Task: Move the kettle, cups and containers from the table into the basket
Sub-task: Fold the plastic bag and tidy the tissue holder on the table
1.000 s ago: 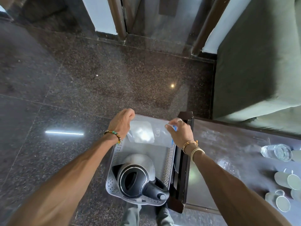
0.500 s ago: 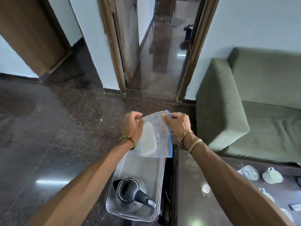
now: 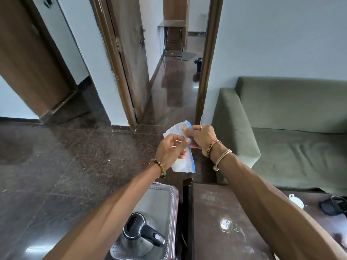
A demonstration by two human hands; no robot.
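Observation:
Both hands hold a clear zip bag with a blue seal strip, raised in the air above the far end of the basket. My left hand pinches its left side and my right hand grips the blue-edged top. Below, a grey perforated basket stands on the floor beside the table, with a steel kettle with a black lid and handle inside it. A white cup shows on the dark table at the right, partly hidden by my right arm.
A green sofa stands behind the table at the right. A black object lies at the table's right edge. An open doorway leads to a corridor ahead. Dark polished floor spreads to the left.
The bag has been lifted from just over the basket up in front of me, and my hands have come closer together on its top. The view has tilted upward.

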